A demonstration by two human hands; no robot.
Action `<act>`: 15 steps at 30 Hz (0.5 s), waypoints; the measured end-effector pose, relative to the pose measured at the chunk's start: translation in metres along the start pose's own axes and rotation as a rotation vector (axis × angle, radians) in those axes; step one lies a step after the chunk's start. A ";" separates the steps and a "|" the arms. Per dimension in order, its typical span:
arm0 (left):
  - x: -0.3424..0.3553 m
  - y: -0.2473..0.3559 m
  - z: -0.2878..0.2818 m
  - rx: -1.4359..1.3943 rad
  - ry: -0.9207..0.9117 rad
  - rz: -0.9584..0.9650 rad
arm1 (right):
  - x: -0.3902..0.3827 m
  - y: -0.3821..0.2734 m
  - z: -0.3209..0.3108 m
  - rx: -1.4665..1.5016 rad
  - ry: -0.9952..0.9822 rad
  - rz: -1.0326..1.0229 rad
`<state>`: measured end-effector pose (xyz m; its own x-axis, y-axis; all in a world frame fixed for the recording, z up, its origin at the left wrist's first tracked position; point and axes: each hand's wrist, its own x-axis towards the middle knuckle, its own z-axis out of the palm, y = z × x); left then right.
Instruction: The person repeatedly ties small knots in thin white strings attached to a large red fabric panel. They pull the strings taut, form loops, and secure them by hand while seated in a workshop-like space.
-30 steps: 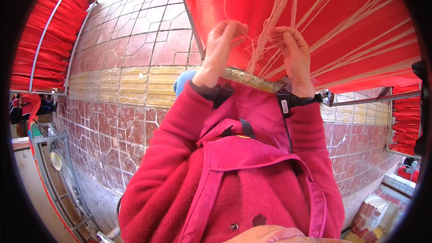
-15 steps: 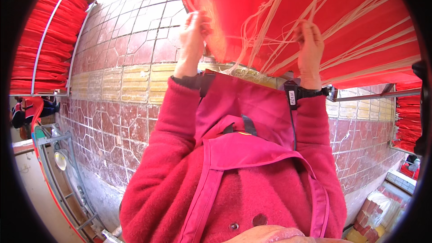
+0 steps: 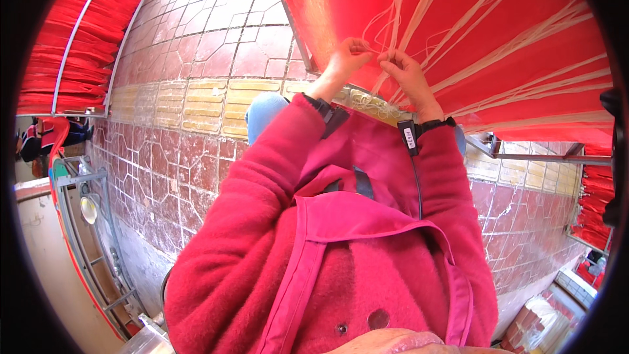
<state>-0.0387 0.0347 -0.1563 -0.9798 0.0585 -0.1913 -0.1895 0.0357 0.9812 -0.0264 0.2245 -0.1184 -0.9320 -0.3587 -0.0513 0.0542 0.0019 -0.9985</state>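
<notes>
Both hands are close together over the near edge of a spread of red cloth [image 3: 341, 0]. Bundles of thin cream threads [image 3: 429, 0] fan across it. My left hand [image 3: 346, 62] is closed in a pinch, and a fine thread seems to run from its fingertips. My right hand [image 3: 405, 75] sits just beside it, thumb and forefinger pinched on a thread near a bundle. The thread ends between the fingertips are too thin to follow fully. Looser, tangled thread ends [image 3: 373, 101] hang at the cloth's near edge, just above my apron [image 3: 354, 137].
A metal rack [image 3: 59, 46] of stacked red cloth stands at the left, with another red stack [image 3: 593, 190] at the right. A metal frame bar [image 3: 537, 157] runs below the cloth on the right. Lower left is a metal-framed cart [image 3: 108, 223]. Tiled floor [image 3: 157, 164] lies between.
My hands have come together from wide apart: the left moved right and down, the right moved left. The thread stretched between them is now short. The view has shifted slightly.
</notes>
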 end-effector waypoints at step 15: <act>0.012 -0.048 0.004 0.112 -0.347 -0.122 | -0.006 0.039 -0.028 0.338 0.306 0.037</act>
<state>-0.0406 0.0375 -0.2060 -0.8669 0.3805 -0.3220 -0.2762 0.1711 0.9458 -0.0282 0.2527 -0.1579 -0.9875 -0.0721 -0.1401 0.1558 -0.3134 -0.9368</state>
